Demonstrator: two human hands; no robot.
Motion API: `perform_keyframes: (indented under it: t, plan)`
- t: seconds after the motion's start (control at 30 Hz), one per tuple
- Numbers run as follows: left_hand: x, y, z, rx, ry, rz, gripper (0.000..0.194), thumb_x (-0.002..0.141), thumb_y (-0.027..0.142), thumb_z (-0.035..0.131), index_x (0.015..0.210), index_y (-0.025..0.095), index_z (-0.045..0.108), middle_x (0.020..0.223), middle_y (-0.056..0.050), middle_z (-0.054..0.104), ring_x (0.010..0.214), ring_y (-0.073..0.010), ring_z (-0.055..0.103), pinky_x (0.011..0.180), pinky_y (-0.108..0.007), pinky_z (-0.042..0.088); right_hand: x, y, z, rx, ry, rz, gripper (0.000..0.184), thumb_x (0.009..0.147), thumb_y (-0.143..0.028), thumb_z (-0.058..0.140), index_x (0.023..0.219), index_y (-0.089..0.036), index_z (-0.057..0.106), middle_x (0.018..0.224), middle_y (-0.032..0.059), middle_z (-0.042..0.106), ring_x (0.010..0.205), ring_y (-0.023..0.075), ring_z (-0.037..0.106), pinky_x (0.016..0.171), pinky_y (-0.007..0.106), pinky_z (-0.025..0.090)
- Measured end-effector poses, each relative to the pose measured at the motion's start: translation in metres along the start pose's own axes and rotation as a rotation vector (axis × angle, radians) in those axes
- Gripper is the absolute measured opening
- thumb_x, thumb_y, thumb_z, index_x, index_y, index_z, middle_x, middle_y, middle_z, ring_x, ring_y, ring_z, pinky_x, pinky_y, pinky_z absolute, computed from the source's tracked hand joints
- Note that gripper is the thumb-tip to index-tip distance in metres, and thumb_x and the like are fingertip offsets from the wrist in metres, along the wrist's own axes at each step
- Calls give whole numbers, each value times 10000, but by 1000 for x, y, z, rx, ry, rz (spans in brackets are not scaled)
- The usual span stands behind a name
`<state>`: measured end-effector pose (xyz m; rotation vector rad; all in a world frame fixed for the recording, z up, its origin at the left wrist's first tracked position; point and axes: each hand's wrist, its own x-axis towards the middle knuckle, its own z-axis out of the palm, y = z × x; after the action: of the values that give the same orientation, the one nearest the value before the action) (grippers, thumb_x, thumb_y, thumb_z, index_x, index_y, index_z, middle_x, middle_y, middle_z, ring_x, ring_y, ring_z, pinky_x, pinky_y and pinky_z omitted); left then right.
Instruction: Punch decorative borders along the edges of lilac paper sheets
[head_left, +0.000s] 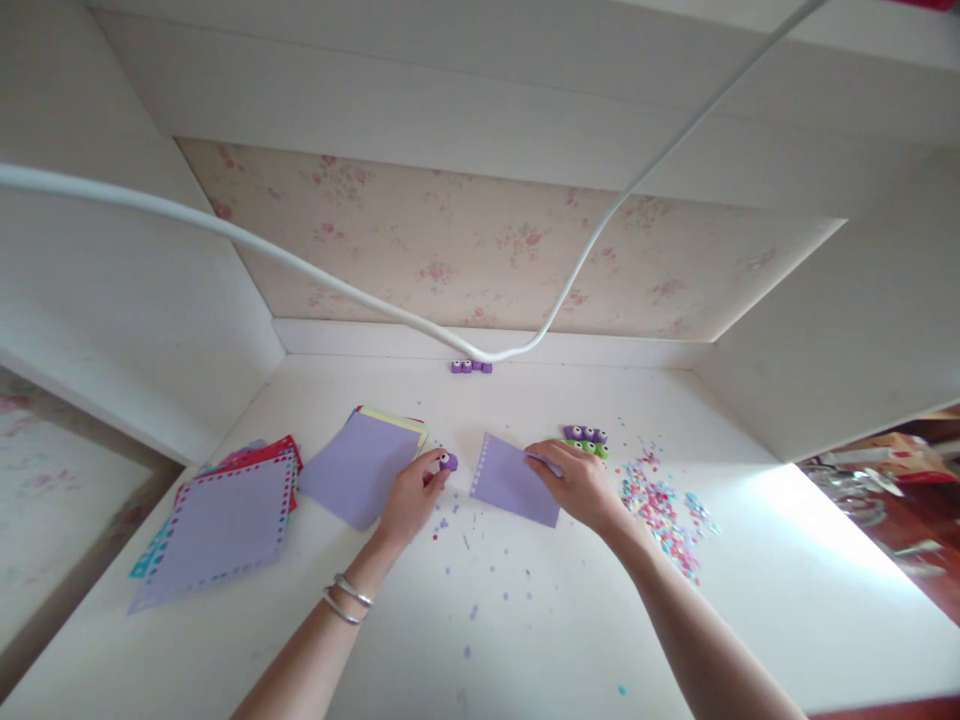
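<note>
Pinched in the fingers of my left hand (414,500) is a small purple craft punch (448,461) with a round eye on it. My right hand (581,482) is closed on the right side of a lavender sheet of paper (514,478), which has a row of punched holes along its left edge. A bit of the sheet stands up by my right fingers. The punch is just left of the sheet, apart from it. Left of my left hand lies a stack of unpunched sheets (356,470), lavender on top with yellow and red edges showing.
Hole-edged sheets (225,520) are piled at the left. Purple and green eyed punches (585,437) sit beyond my right hand, and more purple ones (471,367) by the wall. Colourful confetti (664,515) lies at right; lavender bits dot the table (390,640). A white cable (330,280) hangs in front.
</note>
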<state>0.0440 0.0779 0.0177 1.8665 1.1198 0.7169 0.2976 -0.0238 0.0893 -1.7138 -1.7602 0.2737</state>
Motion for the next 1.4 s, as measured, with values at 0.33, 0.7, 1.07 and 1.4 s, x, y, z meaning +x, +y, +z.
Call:
perform_keyframes:
  t: [0.33, 0.7, 1.07, 1.4]
  plan:
    - [-4, 1, 3, -142, 35, -5, 318, 891, 296, 567, 1191, 214, 631, 1106, -61, 732, 961, -197, 708, 851, -311, 557, 14, 22, -8, 302, -12, 460, 372, 812, -505, 646, 1017, -204, 722, 922, 55, 739, 810, 236, 672, 673, 309, 526]
    - [-4, -8, 2, -177, 20, -12, 300, 882, 258, 591, 1175, 219, 639, 1140, -53, 725, 994, -207, 706, 888, -329, 559, 8, 16, 1, 922, -252, 680, 364, 773, -426, 744, 1028, -173, 684, 905, 80, 728, 716, 200, 681, 616, 283, 534]
    - [-5, -7, 1, -183, -37, 63, 295, 891, 289, 588, 1172, 214, 635, 1163, -64, 718, 1037, -205, 694, 938, -344, 543, 4, 11, 43, 1077, -502, 865, 342, 673, -305, 830, 947, -135, 716, 800, 56, 725, 600, 147, 658, 547, 237, 528]
    - [-4, -10, 3, -138, -44, 93, 296, 885, 285, 596, 1170, 227, 651, 1125, -62, 734, 977, -210, 710, 917, -352, 555, 3, 14, 45, 1076, -518, 873, 334, 673, -302, 831, 943, -143, 714, 775, 40, 719, 571, 137, 643, 517, 227, 510]
